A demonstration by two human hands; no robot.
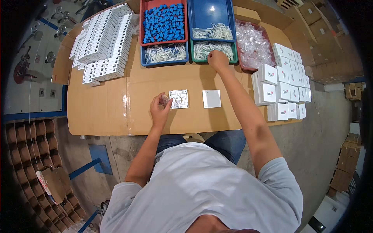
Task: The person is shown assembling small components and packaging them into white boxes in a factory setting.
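Right hand (217,60) pinches down into the green tray (213,59) of white pieces (211,48); left hand (160,108) grips a small clear part beside the square base (179,98). I'd grab just 1 piece, keeping that base steady.

L hand (160,106) curled near body, R hand (217,60) stretched fwd, fingers bent.
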